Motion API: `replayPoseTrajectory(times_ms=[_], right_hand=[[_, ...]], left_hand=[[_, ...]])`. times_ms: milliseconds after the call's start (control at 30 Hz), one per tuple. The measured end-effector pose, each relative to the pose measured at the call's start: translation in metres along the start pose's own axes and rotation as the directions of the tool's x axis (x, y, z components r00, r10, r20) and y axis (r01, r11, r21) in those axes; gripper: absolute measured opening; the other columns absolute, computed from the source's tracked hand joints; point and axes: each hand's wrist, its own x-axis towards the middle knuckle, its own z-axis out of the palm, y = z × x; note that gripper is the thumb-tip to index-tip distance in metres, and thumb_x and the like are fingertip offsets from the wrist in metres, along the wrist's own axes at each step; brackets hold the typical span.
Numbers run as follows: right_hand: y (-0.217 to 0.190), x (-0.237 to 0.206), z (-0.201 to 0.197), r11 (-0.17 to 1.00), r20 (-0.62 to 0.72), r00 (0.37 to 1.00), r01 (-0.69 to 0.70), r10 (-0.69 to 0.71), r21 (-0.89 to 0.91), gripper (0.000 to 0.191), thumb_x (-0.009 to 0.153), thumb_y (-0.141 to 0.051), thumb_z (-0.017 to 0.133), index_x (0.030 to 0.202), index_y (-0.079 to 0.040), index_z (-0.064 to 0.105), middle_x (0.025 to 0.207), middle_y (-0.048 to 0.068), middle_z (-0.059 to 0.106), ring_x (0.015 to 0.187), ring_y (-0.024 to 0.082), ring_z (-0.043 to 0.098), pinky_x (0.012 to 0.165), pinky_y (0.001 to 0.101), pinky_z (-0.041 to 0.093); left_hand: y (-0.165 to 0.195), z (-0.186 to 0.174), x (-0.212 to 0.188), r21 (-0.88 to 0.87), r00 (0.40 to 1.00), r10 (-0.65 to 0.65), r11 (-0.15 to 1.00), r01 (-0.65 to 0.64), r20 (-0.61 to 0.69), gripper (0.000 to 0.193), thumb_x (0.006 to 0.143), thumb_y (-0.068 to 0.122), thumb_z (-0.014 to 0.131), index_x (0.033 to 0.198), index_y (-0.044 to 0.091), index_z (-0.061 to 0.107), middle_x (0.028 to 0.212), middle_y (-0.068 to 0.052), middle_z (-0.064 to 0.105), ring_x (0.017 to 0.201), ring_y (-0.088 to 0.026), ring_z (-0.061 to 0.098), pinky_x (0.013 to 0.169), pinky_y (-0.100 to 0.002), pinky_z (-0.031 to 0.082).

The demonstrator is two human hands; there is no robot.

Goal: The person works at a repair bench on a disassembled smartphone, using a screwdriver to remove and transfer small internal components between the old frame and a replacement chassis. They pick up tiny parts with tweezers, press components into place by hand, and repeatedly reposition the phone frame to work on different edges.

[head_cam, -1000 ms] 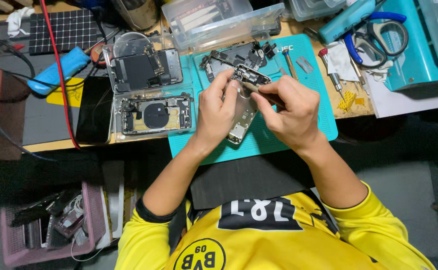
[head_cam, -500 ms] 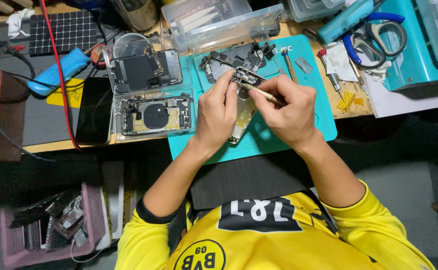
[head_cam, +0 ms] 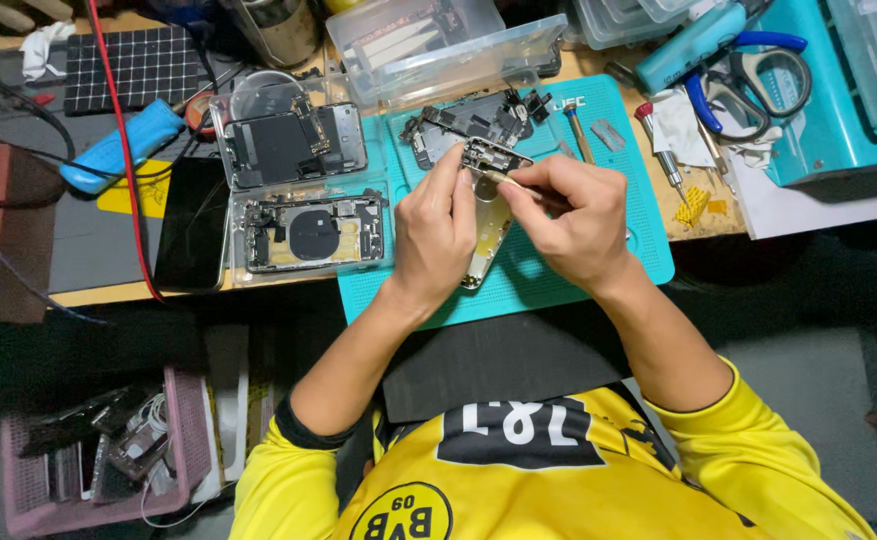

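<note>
Left hand (head_cam: 437,240) pinches small phone part (head_cam: 492,157) above teal mat (head_cam: 559,280). Right hand (head_cam: 577,220) grips thin tool (head_cam: 507,180), tip on part. Phone frame (head_cam: 487,235) under hands, on mat. Slip might scratch or bend part.

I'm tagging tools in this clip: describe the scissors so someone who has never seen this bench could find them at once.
Start at the teal work mat under the hands, then look past its upper right corner to the teal tray. The scissors lie at that tray's left edge, beside a white cloth. They are the only tool there with blue looped handles; the nearby screwdrivers are straight sticks.
</note>
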Motion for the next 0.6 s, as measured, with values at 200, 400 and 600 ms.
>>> replayPoseTrajectory(times_ms=[200,400,600], right_hand=[[0.0036,0.0027,0.0009,0.997,-0.001,0.998,0.069,-0.069,0.023,0.009,0.088,0.003,0.080,0.093,0.005,0.073,0.079,0.010,0.062,0.063,0.014,0.058,0.057,0.0271,0.042],[0.0009,0.0063,-0.0003,0.991,0.008,0.991,0.131,-0.131,-0.024,0.015,0.086,-0.002,0.083,0.093,0.002,0.070,0.084,0.009,0.066,0.070,0.017,0.063,0.061,0.0297,0.046],[-0.0011,0.0058,-0.0018,0.991,0.017,0.992,0.126,-0.125,-0.047,0.013,0.089,-0.001,0.083,0.092,0.001,0.071,0.078,0.008,0.061,0.064,0.017,0.058,0.058,0.0301,0.043]], left_hand=[[0.0010,0.0013,0.0003,0.023,1.000,-0.025,0.999,0.025,-0.002,0.028,0.105,0.006,0.055,0.128,-0.008,0.061,0.111,-0.028,0.071,0.098,-0.041,0.073,0.082,-0.044,0.059],[0.0006,-0.0024,0.0004,0.002,0.999,-0.021,1.000,0.021,0.025,0.027,0.105,0.005,0.054,0.127,-0.008,0.060,0.108,-0.027,0.071,0.095,-0.040,0.074,0.079,-0.043,0.058],[-0.0008,-0.0008,0.0014,-0.019,0.999,-0.014,1.000,0.015,0.029,0.026,0.105,0.004,0.055,0.127,-0.008,0.060,0.109,-0.028,0.071,0.098,-0.041,0.073,0.080,-0.044,0.058]])
